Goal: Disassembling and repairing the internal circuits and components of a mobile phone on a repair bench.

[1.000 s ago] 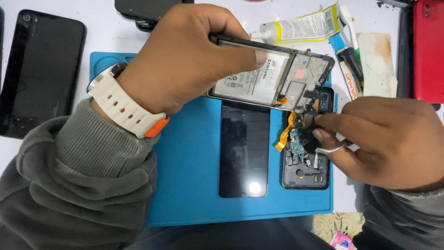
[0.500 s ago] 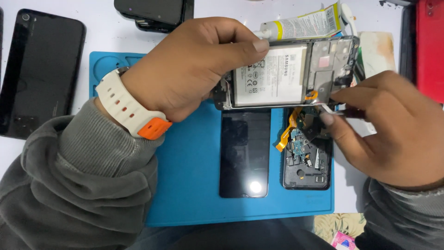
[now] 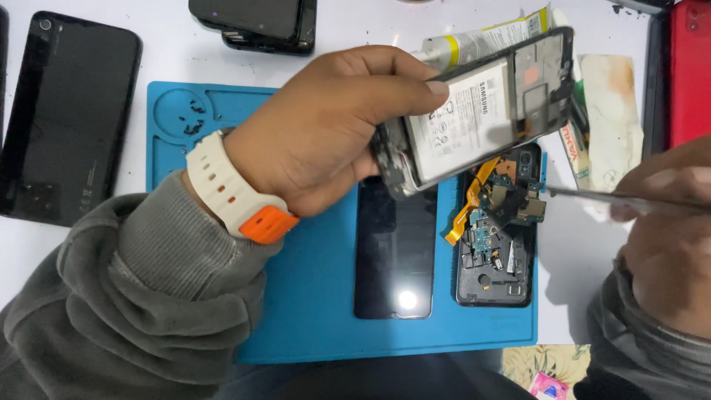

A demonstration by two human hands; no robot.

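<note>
My left hand [image 3: 326,126] grips an opened phone frame [image 3: 481,115] with its white battery facing up, lifted and tilted above the blue work mat [image 3: 311,296]. My right hand [image 3: 666,230] holds metal tweezers [image 3: 615,197] whose tips pinch a small dark circuit part [image 3: 518,207]. That part hovers over a black back cover [image 3: 495,244] filled with loose boards and an orange flex cable [image 3: 470,204]. A black screen panel [image 3: 395,252] lies flat on the mat beside the cover.
A black phone [image 3: 70,115] lies at the left on the white table, and more dark phones [image 3: 255,22] are stacked at the top. A glue tube [image 3: 481,37], a stained cloth [image 3: 611,122] and a red phone [image 3: 689,70] sit at the upper right.
My left hand has lifted the phone frame up and to the right, tilting it. My right hand has drawn away to the right with the tweezers.
</note>
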